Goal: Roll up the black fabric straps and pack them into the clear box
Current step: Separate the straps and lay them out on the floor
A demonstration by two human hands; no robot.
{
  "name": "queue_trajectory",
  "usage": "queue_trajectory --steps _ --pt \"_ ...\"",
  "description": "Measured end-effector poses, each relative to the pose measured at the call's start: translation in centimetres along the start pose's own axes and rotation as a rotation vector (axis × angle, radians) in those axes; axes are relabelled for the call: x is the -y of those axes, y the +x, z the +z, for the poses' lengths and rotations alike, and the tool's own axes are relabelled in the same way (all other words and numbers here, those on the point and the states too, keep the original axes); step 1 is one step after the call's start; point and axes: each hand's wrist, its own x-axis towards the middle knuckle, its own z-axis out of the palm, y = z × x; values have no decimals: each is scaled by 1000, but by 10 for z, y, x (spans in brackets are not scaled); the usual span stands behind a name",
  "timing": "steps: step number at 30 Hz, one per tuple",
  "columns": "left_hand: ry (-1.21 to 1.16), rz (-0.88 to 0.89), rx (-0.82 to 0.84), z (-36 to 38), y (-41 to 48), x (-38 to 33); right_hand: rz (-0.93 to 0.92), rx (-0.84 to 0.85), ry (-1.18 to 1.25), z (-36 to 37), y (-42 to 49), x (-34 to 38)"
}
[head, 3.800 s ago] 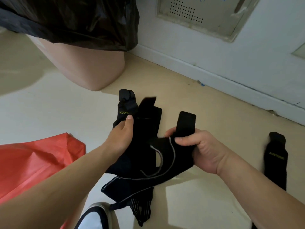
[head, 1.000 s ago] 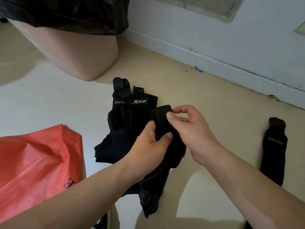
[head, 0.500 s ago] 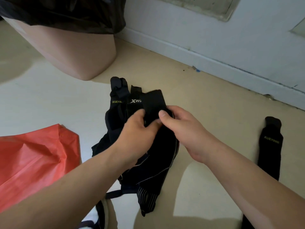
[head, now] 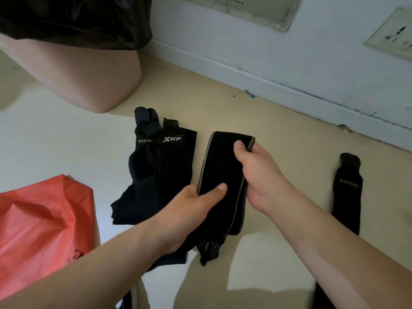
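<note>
Your left hand point(head: 191, 208) and right hand point(head: 260, 175) each pinch the grey-edged black fabric strap point(head: 223, 161). Hold taut; roll tightly from the right-hand end, edges aligned.

Both forearms bare to frame edge; left hand point(head: 191, 204) and right hand point(head: 260, 172) bare, nails trimmed short.

Floor point(head: 278, 134): beige, smooth, sunlit patches at left and along the bottom edge.
- 1 heap of black straps point(head: 160, 170), centre-left, overlapping, labels XUEYING and XTEP face up.
- 1 lone black strap point(head: 347, 192), far right, laid lengthwise, label XUEYING, well apart from heap.
- 1 red plastic bag point(head: 40, 224), left, crumpled, near heap.
- 1 pink bin point(head: 93, 72), upper left, black liner point(head: 73, 18) over rim.
- 1 small blue scrap point(head: 252, 96), beside skirting point(head: 289, 85).
</note>
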Motion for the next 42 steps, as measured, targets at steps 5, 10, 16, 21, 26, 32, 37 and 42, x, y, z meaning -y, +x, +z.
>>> queue_trajectory --steps 5,10,16,21,26,32,37,42 --pt "56 70 -92 2 4 4 111 193 176 -15 -1 9" --pt "109 71 -11 6 1 5 165 433 206 -24 -7 1" --pt "31 23 85 22 -1 13 124 438 119 -17 -11 2" --pt "88 -20 146 18 2 12 46 167 202 -25 4 12" --pt "203 -143 140 30 6 36 128 -138 180 -75 19 10" --pt "428 -105 69 63 31 49 112 -382 57 -131 19 -15" --pt "380 -168 104 107 57 42 -50 -402 53 -165 18 14" --pt "230 -321 242 123 67 66 -82 -502 -8 -199 31 12"
